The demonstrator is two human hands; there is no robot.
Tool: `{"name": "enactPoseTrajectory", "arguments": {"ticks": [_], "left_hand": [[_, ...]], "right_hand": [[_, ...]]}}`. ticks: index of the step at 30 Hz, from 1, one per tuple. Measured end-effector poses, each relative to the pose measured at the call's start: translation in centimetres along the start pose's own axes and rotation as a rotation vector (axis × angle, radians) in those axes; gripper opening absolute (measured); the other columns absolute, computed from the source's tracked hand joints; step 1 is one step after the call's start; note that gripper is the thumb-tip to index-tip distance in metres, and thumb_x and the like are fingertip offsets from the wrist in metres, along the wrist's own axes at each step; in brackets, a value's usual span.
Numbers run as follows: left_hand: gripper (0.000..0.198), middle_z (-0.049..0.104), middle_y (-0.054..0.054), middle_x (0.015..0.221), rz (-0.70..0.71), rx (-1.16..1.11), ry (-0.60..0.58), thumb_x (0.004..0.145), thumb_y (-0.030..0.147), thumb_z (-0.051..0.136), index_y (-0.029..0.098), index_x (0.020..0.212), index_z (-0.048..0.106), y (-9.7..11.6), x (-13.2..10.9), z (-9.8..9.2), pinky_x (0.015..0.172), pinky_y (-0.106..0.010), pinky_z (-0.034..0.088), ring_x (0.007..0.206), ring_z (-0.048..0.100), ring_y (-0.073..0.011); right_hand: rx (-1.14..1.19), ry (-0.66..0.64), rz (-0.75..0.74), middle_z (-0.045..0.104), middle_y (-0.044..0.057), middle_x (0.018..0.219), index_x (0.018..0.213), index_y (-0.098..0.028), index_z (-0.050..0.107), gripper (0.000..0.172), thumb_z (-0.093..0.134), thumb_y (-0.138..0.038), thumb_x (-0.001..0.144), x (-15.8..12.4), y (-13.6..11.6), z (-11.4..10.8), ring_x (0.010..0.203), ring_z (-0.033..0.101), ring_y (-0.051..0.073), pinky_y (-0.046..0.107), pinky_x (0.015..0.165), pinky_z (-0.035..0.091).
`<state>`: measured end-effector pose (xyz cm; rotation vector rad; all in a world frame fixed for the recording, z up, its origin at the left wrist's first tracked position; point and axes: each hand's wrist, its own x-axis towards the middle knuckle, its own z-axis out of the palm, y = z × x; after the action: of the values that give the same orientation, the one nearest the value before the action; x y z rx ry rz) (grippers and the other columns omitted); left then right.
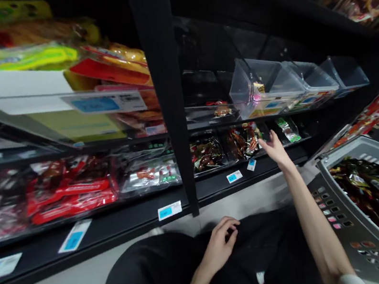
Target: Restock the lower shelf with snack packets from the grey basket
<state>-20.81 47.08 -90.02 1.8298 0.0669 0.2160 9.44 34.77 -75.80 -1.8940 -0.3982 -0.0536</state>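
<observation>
My right hand (275,149) reaches out to the bottom shelf with its fingers stretched flat, fingertips at the shelf's front edge just right of a stack of shiny red-and-green snack packets (245,140). It holds nothing. My left hand (222,242) rests on my black-clothed knee with the fingers loosely curled and nothing visible in them. A grey plastic shopping basket (370,247) stands at my right with dark foil packets (365,190) inside it.
Black store shelving fills the view, split by a black upright post (166,92). Red packets (69,191) lie on the lower left shelf, yellow and orange bags (52,58) above. Clear plastic bins (267,83) sit on the right middle shelf. Blue price tags (169,210) line the shelf edges.
</observation>
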Motion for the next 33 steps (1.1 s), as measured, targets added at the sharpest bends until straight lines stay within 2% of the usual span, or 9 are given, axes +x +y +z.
{"name": "enactPoseTrajectory", "arguments": {"ticks": [2, 5, 10, 17, 21, 24, 27, 30, 33], "left_hand": [[0.023, 0.067, -0.007, 0.114, 0.022, 0.029, -0.029, 0.095, 0.023, 0.05, 0.025, 0.109, 0.069, -0.3, -0.1, 0.0, 0.086, -0.033, 0.057, 0.098, 0.066, -0.0188], [0.024, 0.066, -0.008, 0.117, 0.04, 0.067, -0.061, 0.097, 0.025, 0.048, 0.025, 0.112, 0.067, -0.8, -0.3, 0.0, 0.085, -0.033, 0.058, 0.102, 0.067, -0.0201], [0.025, 0.067, -0.006, 0.119, 0.088, 0.175, -0.21, 0.098, 0.03, 0.047, 0.028, 0.112, 0.068, -1.9, -0.5, 0.4, 0.094, -0.036, 0.058, 0.11, 0.067, -0.0223], [0.029, 0.069, -0.004, 0.119, 0.12, 0.315, -0.33, 0.098, 0.027, 0.046, 0.03, 0.118, 0.068, -2.8, -1.0, 0.6, 0.098, -0.035, 0.057, 0.109, 0.069, -0.0205], [0.029, 0.068, -0.003, 0.122, 0.109, 0.351, -0.364, 0.1, 0.028, 0.045, 0.03, 0.119, 0.067, -2.8, -1.0, 0.5, 0.1, -0.035, 0.056, 0.11, 0.068, -0.0197], [0.029, 0.068, -0.003, 0.12, 0.096, 0.362, -0.366, 0.101, 0.03, 0.043, 0.029, 0.118, 0.067, -2.5, -1.0, 0.6, 0.1, -0.035, 0.055, 0.107, 0.069, -0.0191], [0.029, 0.068, -0.002, 0.12, 0.092, 0.36, -0.366, 0.102, 0.031, 0.041, 0.029, 0.117, 0.067, -2.1, -1.0, 0.6, 0.096, -0.033, 0.056, 0.105, 0.069, -0.0189], [0.029, 0.067, -0.003, 0.12, 0.099, 0.368, -0.37, 0.102, 0.03, 0.041, 0.028, 0.116, 0.066, -1.8, -0.9, 0.6, 0.095, -0.032, 0.056, 0.105, 0.069, -0.0188], [0.029, 0.067, -0.003, 0.121, 0.095, 0.4, -0.38, 0.102, 0.028, 0.04, 0.028, 0.118, 0.065, -1.7, -0.8, 0.4, 0.096, -0.033, 0.054, 0.107, 0.068, -0.0191]], "right_hand": [[-0.131, 0.117, -0.086, 0.047, 0.018, 0.151, 0.15, -0.02, 0.039, 0.082, 0.069, -0.054, 0.082, -1.2, 1.0, 0.0, 0.13, 0.055, 0.032, 0.047, 0.104, 0.049], [-0.262, 0.15, -0.218, 0.046, 0.016, 0.152, 0.147, -0.021, 0.044, 0.063, 0.057, -0.048, 0.092, -7.9, 4.4, -0.3, 0.138, 0.047, 0.03, 0.049, 0.111, 0.043], [-0.563, -0.155, -0.086, 0.05, 0.019, 0.147, 0.131, -0.016, 0.059, 0.042, 0.059, -0.035, 0.094, -18.8, 7.0, -2.4, 0.139, 0.046, 0.03, 0.051, 0.116, 0.038], [-0.578, -0.645, -0.163, 0.056, 0.01, 0.143, 0.135, -0.023, 0.057, 0.038, 0.054, -0.037, 0.1, -22.0, -2.1, -6.7, 0.132, 0.053, 0.023, 0.041, 0.114, 0.043], [-0.56, -0.688, -0.16, 0.056, 0.009, 0.145, 0.14, -0.026, 0.053, 0.04, 0.053, -0.033, 0.101, -24.6, -7.5, -11.0, 0.133, 0.053, 0.023, 0.041, 0.114, 0.044], [-0.457, -0.577, -0.164, 0.064, 0.009, 0.134, 0.136, -0.029, 0.056, 0.039, 0.059, -0.027, 0.098, -26.4, -10.7, -14.9, 0.123, 0.062, 0.023, 0.04, 0.106, 0.051], [-0.223, -0.397, -0.139, 0.074, 0.007, 0.112, 0.126, -0.03, 0.061, 0.029, 0.059, -0.028, 0.097, -25.6, -12.8, -18.6, 0.096, 0.072, 0.021, 0.035, 0.085, 0.06], [-0.221, -0.246, -0.061, 0.075, 0.008, 0.105, 0.119, -0.027, 0.063, 0.024, 0.06, -0.034, 0.096, -20.5, -12.8, -21.6, 0.087, 0.073, 0.021, 0.033, 0.075, 0.06], [-0.497, -0.363, 0.034, 0.075, 0.009, 0.107, 0.12, -0.024, 0.063, 0.029, 0.057, -0.039, 0.096, -13.3, -9.5, -23.9, 0.094, 0.072, 0.023, 0.034, 0.081, 0.058]]}}
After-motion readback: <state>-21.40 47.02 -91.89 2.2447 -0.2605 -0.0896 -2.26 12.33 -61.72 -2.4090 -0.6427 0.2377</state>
